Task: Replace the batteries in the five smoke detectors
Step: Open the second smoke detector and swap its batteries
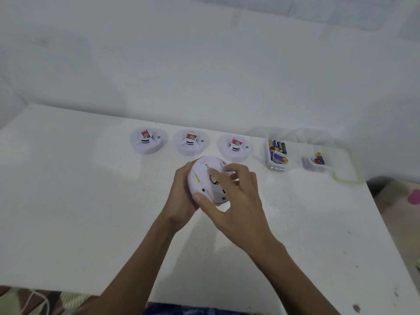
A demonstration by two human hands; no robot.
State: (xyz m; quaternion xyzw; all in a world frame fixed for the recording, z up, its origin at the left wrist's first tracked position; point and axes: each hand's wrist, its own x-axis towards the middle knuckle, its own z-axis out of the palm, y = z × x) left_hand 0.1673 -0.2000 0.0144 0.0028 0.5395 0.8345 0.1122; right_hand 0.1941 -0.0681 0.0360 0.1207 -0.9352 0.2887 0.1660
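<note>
My left hand [181,198] grips a white round smoke detector [204,178] by its left rim, tilted with its back side facing me. The fingers of my right hand [234,196] curl over that back side, the index fingertip pressing near the open battery slot. Three more white smoke detectors [148,141] [191,142] [235,147] stand in a row behind, each with a red label on top. Two clear tubs sit to the right: the nearer tub [277,165] holds several batteries, the farther tub [316,168] holds a few.
Everything rests on a white table [91,201] against a white wall. A clear lid with a yellowish rim [346,178] lies at the table's right edge. Patterned fabric shows below the front edge, and a pink object [414,196] lies on the floor at right.
</note>
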